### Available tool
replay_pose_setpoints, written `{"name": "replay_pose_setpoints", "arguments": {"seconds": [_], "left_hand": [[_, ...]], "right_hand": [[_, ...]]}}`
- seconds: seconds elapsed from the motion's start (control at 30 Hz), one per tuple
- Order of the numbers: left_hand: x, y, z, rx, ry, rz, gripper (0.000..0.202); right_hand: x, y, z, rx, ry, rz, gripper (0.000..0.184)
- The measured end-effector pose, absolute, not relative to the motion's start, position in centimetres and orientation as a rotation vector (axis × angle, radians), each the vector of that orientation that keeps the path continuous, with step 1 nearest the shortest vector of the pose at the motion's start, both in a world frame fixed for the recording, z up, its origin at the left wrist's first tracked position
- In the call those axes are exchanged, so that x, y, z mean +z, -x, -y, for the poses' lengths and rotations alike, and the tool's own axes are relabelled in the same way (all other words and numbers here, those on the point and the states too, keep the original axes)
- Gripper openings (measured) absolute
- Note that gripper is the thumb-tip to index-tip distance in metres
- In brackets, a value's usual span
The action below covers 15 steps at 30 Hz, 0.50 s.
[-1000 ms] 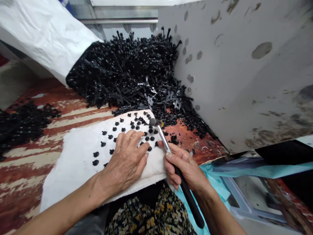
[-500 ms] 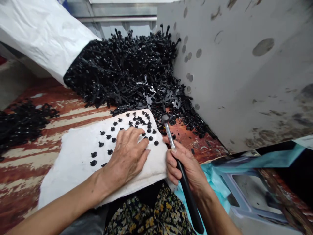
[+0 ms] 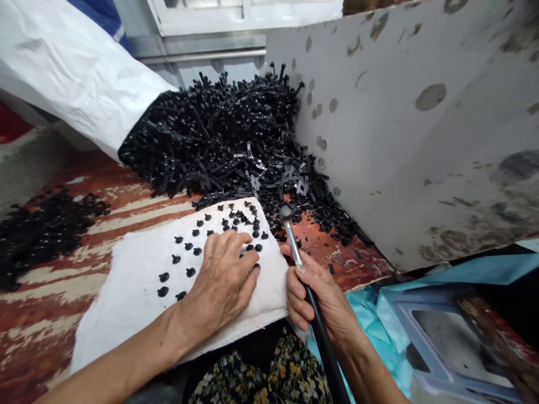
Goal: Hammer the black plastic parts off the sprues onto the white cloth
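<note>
My left hand (image 3: 225, 269) lies palm down over a folded white cloth (image 3: 126, 292). Its thumb and index fingertips close on a small black mushroom-shaped plug (image 3: 257, 265), which is mostly hidden. Several similar black plugs stand spread over the cloth around the fingers, such as one plug (image 3: 164, 277) at the left. To the cloth's right, my right hand (image 3: 318, 292) wraps round a hammer (image 3: 318, 314) with a black grip, metal neck and round dark head. The hammer's head points away from me, raised near the cloth's right edge.
Beyond the cloth, a large heap of black strip-like parts (image 3: 219, 134) spills from a white sack (image 3: 96, 78). Another black pile (image 3: 46, 230) lies at left on the worn red tabletop (image 3: 138, 210). A stained grey panel (image 3: 379, 123) rises at right, above a grey plastic frame (image 3: 421, 325).
A black plug near the cloth's right side has moved left to my left thumb and index finger. My right hand keeps hold of the hammer. The camera view has tilted up slightly.
</note>
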<state>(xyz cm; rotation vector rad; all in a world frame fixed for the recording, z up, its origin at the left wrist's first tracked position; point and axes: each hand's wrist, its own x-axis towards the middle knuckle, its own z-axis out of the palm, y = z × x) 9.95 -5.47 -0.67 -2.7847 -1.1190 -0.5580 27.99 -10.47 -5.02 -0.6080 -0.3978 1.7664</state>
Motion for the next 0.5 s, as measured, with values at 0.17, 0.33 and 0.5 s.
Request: {"name": "replay_pose_setpoints", "arguments": {"seconds": [0.17, 0.33, 0.5], "left_hand": [[0.3, -7.9, 1.6, -0.586, 2.726, 1.264, 0.022], [0.4, -7.2, -2.9, -0.564, 2.728, 1.309, 0.021], [-0.2, -8.1, -3.4, -0.495, 2.782, 1.269, 0.019]], "right_hand": [[-5.3, -28.3, 10.3, 1.789, 0.553, 0.367, 0.031], [-5.5, -28.5, 10.4, 1.83, 0.48, 0.328, 0.023], [-5.6, -28.6, 10.5, 1.862, 0.454, 0.317, 0.026]]}}
